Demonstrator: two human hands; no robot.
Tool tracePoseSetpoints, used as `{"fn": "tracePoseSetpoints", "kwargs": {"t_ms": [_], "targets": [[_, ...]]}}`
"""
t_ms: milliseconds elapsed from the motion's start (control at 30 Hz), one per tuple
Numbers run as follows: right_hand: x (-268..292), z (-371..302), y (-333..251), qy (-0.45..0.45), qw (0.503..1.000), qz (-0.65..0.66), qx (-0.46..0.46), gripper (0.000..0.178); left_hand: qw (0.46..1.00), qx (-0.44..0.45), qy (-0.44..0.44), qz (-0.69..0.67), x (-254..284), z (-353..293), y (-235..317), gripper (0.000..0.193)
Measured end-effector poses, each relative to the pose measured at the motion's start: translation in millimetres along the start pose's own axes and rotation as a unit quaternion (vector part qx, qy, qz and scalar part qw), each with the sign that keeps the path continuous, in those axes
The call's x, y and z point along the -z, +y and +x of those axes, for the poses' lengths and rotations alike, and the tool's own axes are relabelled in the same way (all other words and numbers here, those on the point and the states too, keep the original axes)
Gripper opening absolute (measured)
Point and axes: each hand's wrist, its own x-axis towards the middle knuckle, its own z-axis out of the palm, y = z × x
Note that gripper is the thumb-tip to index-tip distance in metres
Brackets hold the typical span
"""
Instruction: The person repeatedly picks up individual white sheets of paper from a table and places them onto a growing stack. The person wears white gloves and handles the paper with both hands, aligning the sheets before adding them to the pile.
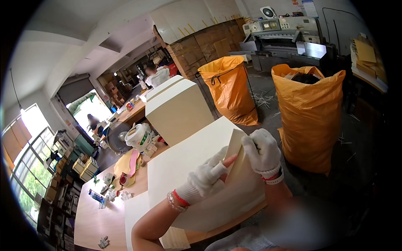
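Observation:
A thick stack of large white paper sheets (176, 163) lies on the table before me, its right-hand edge bent up toward my hands. My left hand (207, 178), in a white knitted glove with bare fingertips showing, grips the sheets near that edge. Closed around the far right corner of the sheets is my gloved right hand (263, 151), its fingers curled in. Part of what its fingers hold is hidden. The near side of the sheets droops over the table's front edge.
A taller white paper stack (178, 113) stands just beyond. A white bucket (139, 136), a blue tube (97, 196) and a fan (118, 137) are to the left. Orange sacks (310, 121) stand right, before a cutting machine (284, 39). Another person (157, 76) works far back.

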Motion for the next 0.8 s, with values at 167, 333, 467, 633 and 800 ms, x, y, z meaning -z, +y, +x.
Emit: {"fn": "tracePoseSetpoints", "kwargs": {"t_ms": [167,333,467,633,800], "targets": [[-1,0,-1,-0.004,1.000,-0.018,0.002,0.029,0.998,-0.040,0.017,-0.053,-1,6,-2,0.053],[0,0,0,0.005,1.000,0.000,-0.004,0.028,0.997,-0.028,0.049,-0.043,-4,7,1,0.046],[2,-1,0,0.002,1.000,0.001,-0.006,0.028,0.999,0.003,0.019,-0.049,4,5,8,0.043],[-3,-1,1,0.012,1.000,0.007,0.004,0.030,0.998,-0.050,0.002,-0.027,-3,5,-6,0.041],[-3,-2,2,0.011,1.000,0.002,-0.002,0.030,0.992,-0.069,0.084,-0.058,-6,9,1,0.046]]}}
